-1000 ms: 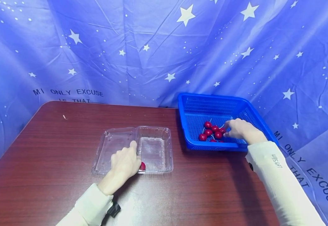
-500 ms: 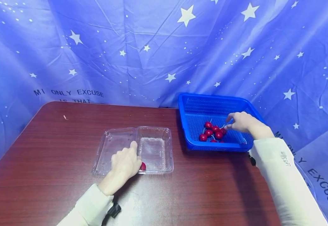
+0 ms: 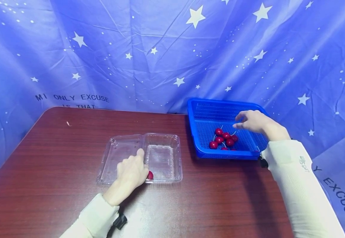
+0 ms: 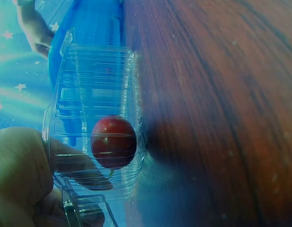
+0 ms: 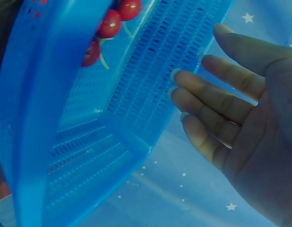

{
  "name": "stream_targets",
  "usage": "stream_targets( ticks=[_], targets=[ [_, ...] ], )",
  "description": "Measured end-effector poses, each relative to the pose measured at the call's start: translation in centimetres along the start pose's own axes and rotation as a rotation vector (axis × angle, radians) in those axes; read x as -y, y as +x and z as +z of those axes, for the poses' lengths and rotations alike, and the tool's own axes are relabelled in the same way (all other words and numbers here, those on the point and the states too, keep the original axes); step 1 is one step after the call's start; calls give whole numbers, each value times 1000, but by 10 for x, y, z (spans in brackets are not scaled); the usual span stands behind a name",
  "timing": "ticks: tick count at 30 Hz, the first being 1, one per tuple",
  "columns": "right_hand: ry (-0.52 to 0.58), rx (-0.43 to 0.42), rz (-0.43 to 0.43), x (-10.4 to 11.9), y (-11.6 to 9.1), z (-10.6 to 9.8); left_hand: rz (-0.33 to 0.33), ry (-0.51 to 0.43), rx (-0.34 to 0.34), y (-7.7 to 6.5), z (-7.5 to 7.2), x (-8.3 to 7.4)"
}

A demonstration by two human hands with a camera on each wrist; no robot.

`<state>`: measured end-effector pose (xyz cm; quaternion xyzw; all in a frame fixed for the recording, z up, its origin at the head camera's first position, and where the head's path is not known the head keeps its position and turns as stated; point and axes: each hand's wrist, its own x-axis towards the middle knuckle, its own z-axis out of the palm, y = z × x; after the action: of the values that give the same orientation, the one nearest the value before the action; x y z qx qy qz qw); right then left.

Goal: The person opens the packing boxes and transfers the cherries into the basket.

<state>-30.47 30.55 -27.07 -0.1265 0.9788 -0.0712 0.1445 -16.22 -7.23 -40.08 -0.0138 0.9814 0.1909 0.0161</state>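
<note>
A clear plastic clamshell container [image 3: 176, 157] lies opened on the table, its lid [image 3: 122, 148] folded out to the left. My left hand [image 3: 132, 168] grips the container near its hinge. The left wrist view shows one of that hand's fingers [image 4: 89, 172] inside the box beside a red cherry [image 4: 114, 142]. The blue basket [image 3: 229, 154] holds several red cherries [image 3: 219, 140] with pale stems. Over the basket's right side hovers my right hand [image 3: 254, 122], fingers spread and holding nothing; its palm shows in the right wrist view.
The brown wooden table [image 3: 202, 198] carries both containers, with a tiny pale scrap [image 3: 68, 123] at its back left. Behind the table hangs a blue star-patterned cloth [image 3: 148, 59], close to the basket's back and right sides.
My right hand has lifted from beside the cherries, moving up and toward the back of the basket with nothing in it. My left hand and the clamshell container have stayed put.
</note>
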Motion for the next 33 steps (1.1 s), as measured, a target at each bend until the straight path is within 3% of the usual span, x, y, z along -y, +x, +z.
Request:
stream_targets(
  ticks=[14,24,33],
  targets=[
    [42,-67,-56,44,6,-15,2,1,1,0,-1,1],
    [47,-86,-173,91,6,-13,10,2,-5,1,1,1],
    [-12,-125,-305,124,10,0,7,1,-9,0,1,1]
  ],
)
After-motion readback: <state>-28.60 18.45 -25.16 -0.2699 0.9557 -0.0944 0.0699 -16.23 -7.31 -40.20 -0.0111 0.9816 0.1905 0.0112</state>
